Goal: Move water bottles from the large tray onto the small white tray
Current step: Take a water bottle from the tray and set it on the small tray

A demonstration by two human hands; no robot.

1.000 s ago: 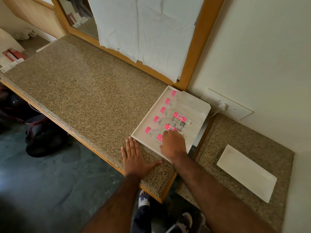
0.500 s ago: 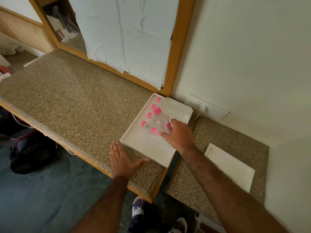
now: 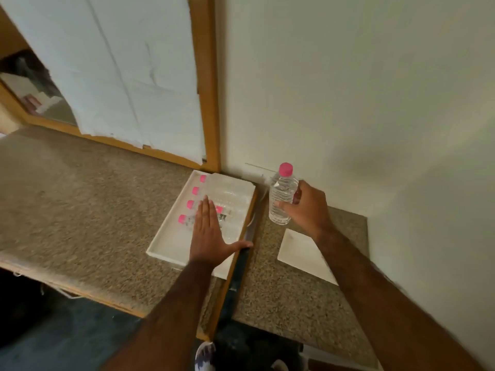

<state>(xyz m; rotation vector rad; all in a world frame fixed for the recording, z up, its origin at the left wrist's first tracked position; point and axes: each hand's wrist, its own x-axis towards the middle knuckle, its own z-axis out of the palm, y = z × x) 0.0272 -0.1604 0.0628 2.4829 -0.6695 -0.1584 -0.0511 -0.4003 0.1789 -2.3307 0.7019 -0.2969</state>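
The right hand is closed around the side of a clear plastic water bottle with a pink cap, fingers wrapped about its ribbed middle and lower body, and it holds the bottle upright in the air above the far end of the lower speckled stone worktop, just beyond the small white rectangular tray. The tray lies flat and bare below and a little nearer than the bottle; its right part is hidden under the forearm. The likeliest slip, as I judge it, is the thin ribbed wall giving under a squeeze, or the bottle being set down on the tray's raised rim, so that it tips and rolls off. The wall is close behind, so a wide swing could knock the cap. The left hand is spread flat and holds nothing; it hangs over or rests on the large white tray, with its thumb at the right rim. If it leans there, that tray, which sits at the edge of the upper speckled worktop, could shift toward the gap. Four pink-capped bottles lie on their sides in it. Behind stands a wood-framed mirror covered with white paper.
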